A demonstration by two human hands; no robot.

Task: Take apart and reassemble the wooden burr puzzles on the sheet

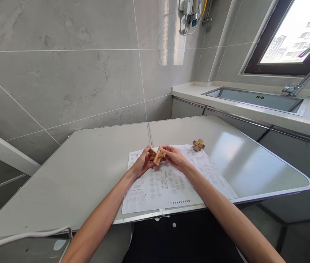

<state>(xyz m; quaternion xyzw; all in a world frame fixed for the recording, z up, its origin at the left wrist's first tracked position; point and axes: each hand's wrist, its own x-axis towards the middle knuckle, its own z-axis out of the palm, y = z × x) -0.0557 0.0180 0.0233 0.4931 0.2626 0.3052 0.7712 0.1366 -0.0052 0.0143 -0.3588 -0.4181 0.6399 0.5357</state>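
Observation:
Between my two hands is a wooden burr puzzle [157,157], its light brown bars crossing one another, held just over a printed sheet. My left hand [142,163] has its fingers closed around the puzzle's left side. From the other side, my right hand [173,157] pinches the bars at the right end. Some of the fingertips are hidden behind the wood. The instruction sheet [149,204] lies flat beneath, covered with small line drawings of puzzle shapes. A second wooden puzzle [199,145], an assembled cross of interlocked bars, rests at the sheet's upper right corner.
The white folding table [97,175] has a seam running down its middle. Behind and to the right stands a counter [190,89] with a sink [253,99] and a tap [308,69]. A pale chair frame [34,233] sits near the table's left front edge.

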